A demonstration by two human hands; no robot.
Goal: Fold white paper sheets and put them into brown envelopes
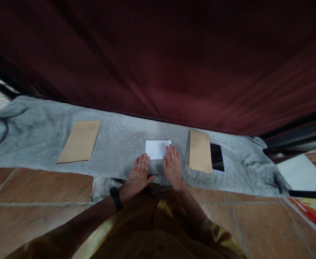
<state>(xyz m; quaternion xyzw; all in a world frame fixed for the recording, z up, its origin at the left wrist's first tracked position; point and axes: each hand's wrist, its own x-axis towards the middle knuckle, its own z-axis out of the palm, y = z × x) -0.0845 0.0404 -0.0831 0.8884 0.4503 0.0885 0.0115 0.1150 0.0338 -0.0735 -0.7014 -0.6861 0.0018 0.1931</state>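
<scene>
A small white sheet of paper [155, 149] lies flat on the grey cloth in front of me. My left hand [139, 172] rests at its lower left corner, fingers stretched out and thumb apart. On the right edge of the sheet lie the fingertips of my right hand [172, 164], also flat and extended. To the left is a single brown envelope [80, 142]. On the right, a stack of brown envelopes [200, 151] partly overlaps a dark-screened phone [217, 157]. Neither hand grips anything.
The grey fleece cloth [120, 133] covers a long narrow surface. A dark red curtain [158, 79] hangs along its far side. Terracotta floor tiles [44, 187] show on the near side. At the far right are a white sheet [302, 172] and a colourful printed item [312, 214].
</scene>
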